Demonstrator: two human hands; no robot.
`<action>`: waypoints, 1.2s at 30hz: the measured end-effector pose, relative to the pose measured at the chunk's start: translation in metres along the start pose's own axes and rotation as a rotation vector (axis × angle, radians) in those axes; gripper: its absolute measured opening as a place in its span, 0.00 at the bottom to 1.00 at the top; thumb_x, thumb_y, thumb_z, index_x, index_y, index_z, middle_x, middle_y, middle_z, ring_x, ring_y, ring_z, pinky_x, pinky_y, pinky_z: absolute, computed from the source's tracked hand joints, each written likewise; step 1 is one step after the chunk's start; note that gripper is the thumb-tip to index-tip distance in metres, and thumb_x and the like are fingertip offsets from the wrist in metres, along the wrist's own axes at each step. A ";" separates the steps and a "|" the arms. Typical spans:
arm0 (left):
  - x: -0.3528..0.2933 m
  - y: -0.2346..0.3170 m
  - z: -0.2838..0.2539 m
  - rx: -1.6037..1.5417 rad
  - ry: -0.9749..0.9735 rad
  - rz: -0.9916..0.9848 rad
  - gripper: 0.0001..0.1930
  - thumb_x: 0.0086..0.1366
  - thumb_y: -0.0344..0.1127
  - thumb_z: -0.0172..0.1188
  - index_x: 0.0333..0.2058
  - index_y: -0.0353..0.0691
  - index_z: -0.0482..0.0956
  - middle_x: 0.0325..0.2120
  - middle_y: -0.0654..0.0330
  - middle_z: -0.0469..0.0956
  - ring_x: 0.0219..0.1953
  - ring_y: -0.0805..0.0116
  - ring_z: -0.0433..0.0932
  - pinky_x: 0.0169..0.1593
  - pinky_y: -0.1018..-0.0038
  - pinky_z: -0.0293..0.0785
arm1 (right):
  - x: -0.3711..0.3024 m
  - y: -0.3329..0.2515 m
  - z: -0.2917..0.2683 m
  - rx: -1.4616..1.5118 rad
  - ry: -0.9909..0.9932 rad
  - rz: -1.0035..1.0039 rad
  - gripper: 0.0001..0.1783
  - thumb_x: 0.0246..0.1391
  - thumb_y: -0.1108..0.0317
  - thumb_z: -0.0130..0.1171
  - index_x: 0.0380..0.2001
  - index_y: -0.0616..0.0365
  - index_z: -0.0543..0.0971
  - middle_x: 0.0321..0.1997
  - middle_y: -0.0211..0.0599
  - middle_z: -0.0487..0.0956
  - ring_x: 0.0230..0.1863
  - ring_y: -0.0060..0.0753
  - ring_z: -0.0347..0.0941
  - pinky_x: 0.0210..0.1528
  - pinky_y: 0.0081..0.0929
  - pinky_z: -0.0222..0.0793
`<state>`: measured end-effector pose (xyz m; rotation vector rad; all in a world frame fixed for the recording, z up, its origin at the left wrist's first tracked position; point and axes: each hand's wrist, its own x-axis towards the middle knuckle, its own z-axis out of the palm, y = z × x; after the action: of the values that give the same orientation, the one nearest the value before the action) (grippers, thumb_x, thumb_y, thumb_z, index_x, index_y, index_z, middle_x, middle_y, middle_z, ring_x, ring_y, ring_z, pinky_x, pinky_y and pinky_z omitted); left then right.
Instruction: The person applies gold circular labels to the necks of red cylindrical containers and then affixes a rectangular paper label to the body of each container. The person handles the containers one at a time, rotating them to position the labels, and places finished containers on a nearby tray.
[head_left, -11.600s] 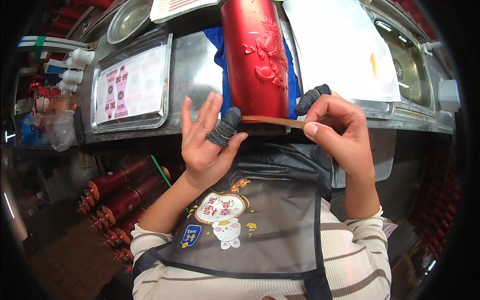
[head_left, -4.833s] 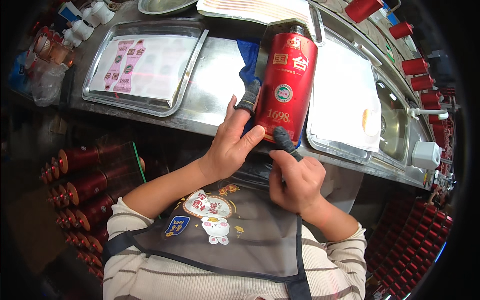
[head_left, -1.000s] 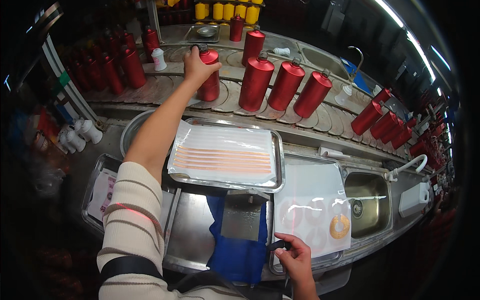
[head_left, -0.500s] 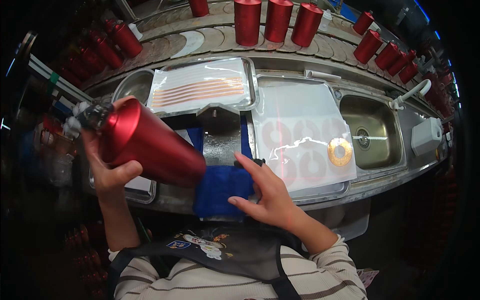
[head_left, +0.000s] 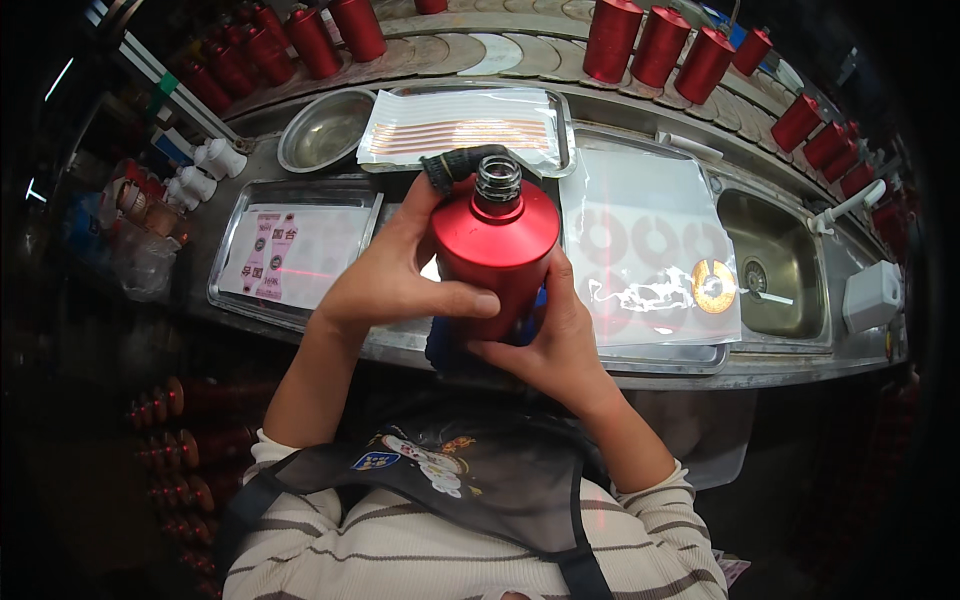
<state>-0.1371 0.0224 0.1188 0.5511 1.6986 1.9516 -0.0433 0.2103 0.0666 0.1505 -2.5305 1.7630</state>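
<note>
A glossy red bottle point(head_left: 497, 235) stands nearly upright in front of me, its clear threaded neck point(head_left: 498, 180) uncapped and tilted slightly toward me. My left hand point(head_left: 400, 270) grips its left side, thumb across the front. My right hand point(head_left: 560, 345) closes on the lower right side. A black ribbed piece point(head_left: 450, 170) sits at the left fingertips beside the neck; it looks like a finger cover. Part of a blue cloth point(head_left: 440, 345) shows behind and below the bottle, which hides the work spot there. A white sheet with one gold ring-shaped label point(head_left: 714, 287) lies to the right.
A tray point(head_left: 570, 150) of copper-coloured strips lies behind, beside a metal bowl point(head_left: 325, 130). Pink printed labels point(head_left: 268, 255) fill part of the left tray. At right are a sink point(head_left: 770, 265) and white jug point(head_left: 872, 297). Several red bottles point(head_left: 660, 45) line the conveyor point(head_left: 540, 52).
The bottle has swung from a tilted position at my left to nearly upright at the centre. My right hand, free before, now holds it too. The view has shifted left.
</note>
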 end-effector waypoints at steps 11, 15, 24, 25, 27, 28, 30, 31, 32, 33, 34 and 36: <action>-0.057 -0.015 0.020 0.361 0.382 0.308 0.59 0.41 0.39 0.83 0.66 0.33 0.50 0.59 0.49 0.65 0.61 0.59 0.70 0.64 0.64 0.67 | -0.016 -0.026 0.016 -0.114 0.008 -0.124 0.58 0.40 0.64 0.78 0.71 0.55 0.55 0.63 0.50 0.71 0.47 0.52 0.75 0.45 0.39 0.75; -0.067 -0.013 -0.022 0.454 0.389 0.363 0.58 0.40 0.38 0.83 0.64 0.33 0.52 0.57 0.50 0.69 0.59 0.60 0.72 0.63 0.64 0.68 | -0.007 -0.042 0.017 -0.029 -0.065 -0.057 0.53 0.46 0.68 0.75 0.72 0.55 0.56 0.53 0.37 0.75 0.25 0.18 0.64 0.27 0.17 0.60; -0.065 -0.071 -0.066 0.166 0.289 0.161 0.61 0.39 0.35 0.84 0.68 0.39 0.50 0.61 0.54 0.67 0.62 0.60 0.69 0.65 0.65 0.67 | -0.017 -0.026 -0.019 -0.017 0.053 0.220 0.35 0.52 0.75 0.68 0.64 0.58 0.71 0.47 0.33 0.79 0.21 0.08 0.55 0.23 0.12 0.55; -0.067 -0.069 -0.073 0.184 0.269 0.132 0.62 0.39 0.35 0.84 0.69 0.40 0.50 0.61 0.55 0.66 0.63 0.61 0.69 0.65 0.65 0.66 | -0.019 -0.021 -0.025 -0.019 0.083 0.264 0.35 0.52 0.75 0.68 0.64 0.57 0.71 0.47 0.33 0.79 0.20 0.08 0.55 0.23 0.12 0.55; -0.059 -0.064 -0.081 0.240 0.148 0.101 0.64 0.35 0.33 0.86 0.69 0.41 0.52 0.59 0.59 0.70 0.62 0.67 0.68 0.66 0.68 0.64 | -0.026 -0.009 -0.042 -0.070 0.136 0.274 0.33 0.52 0.76 0.66 0.63 0.58 0.73 0.47 0.33 0.79 0.22 0.07 0.57 0.25 0.11 0.57; -0.052 -0.063 -0.090 0.178 0.090 0.010 0.63 0.34 0.32 0.85 0.69 0.41 0.53 0.57 0.59 0.71 0.62 0.68 0.68 0.66 0.67 0.64 | -0.033 -0.002 -0.053 -0.102 0.162 0.278 0.32 0.53 0.76 0.64 0.63 0.58 0.73 0.48 0.34 0.80 0.25 0.08 0.61 0.26 0.11 0.58; -0.047 -0.062 -0.100 0.057 0.025 -0.084 0.63 0.31 0.29 0.85 0.68 0.42 0.56 0.55 0.60 0.73 0.60 0.68 0.69 0.65 0.66 0.65 | -0.039 0.017 -0.072 -0.157 0.234 0.256 0.28 0.54 0.76 0.61 0.61 0.58 0.75 0.48 0.36 0.80 0.37 0.14 0.73 0.30 0.12 0.62; -0.044 -0.068 -0.105 -0.016 -0.003 -0.080 0.62 0.30 0.28 0.85 0.67 0.42 0.57 0.54 0.61 0.74 0.59 0.69 0.70 0.64 0.66 0.67 | -0.039 0.020 -0.087 -0.260 0.293 0.340 0.27 0.54 0.75 0.61 0.59 0.59 0.76 0.47 0.34 0.80 0.44 0.19 0.75 0.33 0.14 0.65; -0.045 -0.078 -0.108 0.012 0.005 -0.113 0.62 0.30 0.25 0.83 0.67 0.41 0.57 0.50 0.61 0.77 0.54 0.68 0.76 0.57 0.67 0.74 | -0.042 0.035 -0.106 -0.354 0.360 0.281 0.25 0.54 0.75 0.61 0.58 0.58 0.77 0.47 0.35 0.81 0.44 0.22 0.76 0.34 0.16 0.66; -0.048 -0.084 -0.107 0.025 0.019 -0.115 0.62 0.31 0.25 0.83 0.67 0.41 0.56 0.51 0.58 0.76 0.53 0.66 0.77 0.54 0.66 0.76 | -0.050 0.055 -0.130 -0.466 0.433 0.233 0.24 0.54 0.75 0.61 0.56 0.58 0.78 0.47 0.36 0.81 0.44 0.25 0.76 0.35 0.18 0.67; -0.057 -0.085 -0.101 0.048 0.077 -0.104 0.62 0.32 0.25 0.84 0.67 0.40 0.54 0.53 0.56 0.75 0.52 0.63 0.78 0.51 0.66 0.78 | -0.059 0.074 -0.158 -0.585 0.481 0.304 0.23 0.53 0.74 0.61 0.55 0.58 0.79 0.47 0.38 0.81 0.46 0.31 0.77 0.38 0.23 0.69; -0.071 -0.091 -0.084 0.043 0.186 -0.036 0.62 0.34 0.25 0.84 0.66 0.40 0.52 0.55 0.51 0.73 0.51 0.58 0.81 0.46 0.65 0.82 | -0.084 0.107 -0.221 -0.828 0.569 0.351 0.23 0.52 0.72 0.63 0.54 0.58 0.79 0.48 0.44 0.81 0.49 0.42 0.77 0.46 0.34 0.72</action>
<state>-0.1210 -0.0776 0.0181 0.3604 1.8540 1.9978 0.0260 0.4581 0.0350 -0.7412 -2.6500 0.5286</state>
